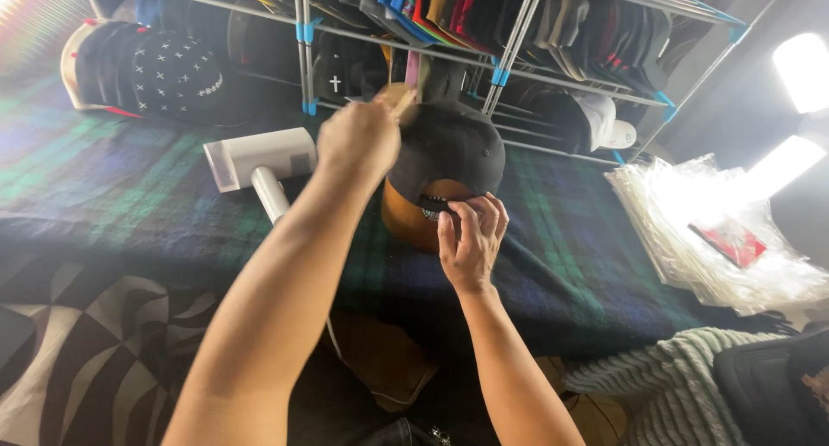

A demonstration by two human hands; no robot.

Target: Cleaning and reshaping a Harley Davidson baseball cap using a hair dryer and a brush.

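Your right hand (471,239) pinches the black fabric cap's (449,152) back edge to steady it while your left hand (358,139), fisted, grips a wooden-handled brush (399,101) over its crown.

Cap (449,148) on stand (413,221), mid-blanket (104,187). Steamer (259,157) left of cap. Rack (518,31) behind. Plastic bags (717,230) right. Left hand (358,139) over cap, right hand (471,234) before it.

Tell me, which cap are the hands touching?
The black cap with the tan brim, sitting alone on the plaid blanket. The right hand pinches its back; the others sit on the rack.
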